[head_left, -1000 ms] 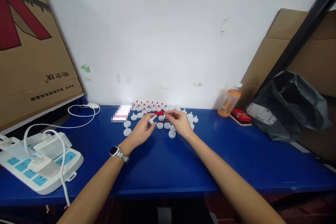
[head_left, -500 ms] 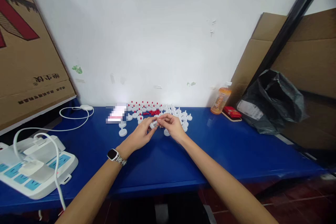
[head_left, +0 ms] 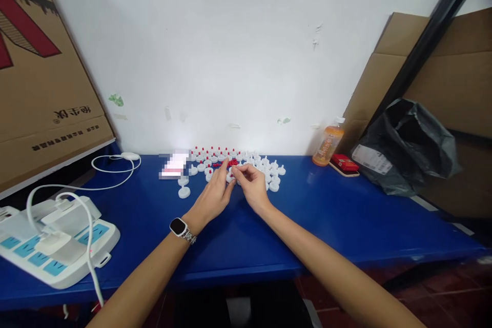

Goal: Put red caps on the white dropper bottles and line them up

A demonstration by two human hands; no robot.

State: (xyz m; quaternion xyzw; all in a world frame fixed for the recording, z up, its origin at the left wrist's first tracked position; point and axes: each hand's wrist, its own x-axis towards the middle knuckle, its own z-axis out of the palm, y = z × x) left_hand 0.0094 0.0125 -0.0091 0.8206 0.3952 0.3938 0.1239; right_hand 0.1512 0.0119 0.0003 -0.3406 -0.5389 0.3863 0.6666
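Several small white caps (head_left: 183,192), some with red tips, lie clustered at the back of the blue table (head_left: 330,210), around a little heap of red pieces (head_left: 232,163). My left hand (head_left: 213,196), with a watch on its wrist, pinches one white cap (head_left: 230,178) at the near edge of the cluster. My right hand (head_left: 251,185) meets it there, its fingertips pinched together against that same cap. What the right fingers hold is too small to make out.
A white power strip (head_left: 57,246) with plugged cables sits front left. An orange bottle (head_left: 326,146), a red pack (head_left: 345,163) and a black plastic bag (head_left: 407,148) stand at the back right. Cardboard boxes (head_left: 42,72) lean on both sides.
Both hands came together from the cap cluster, drew back a little toward me, and are now pressed together at one cap close to the heap. The camera has shifted slightly.
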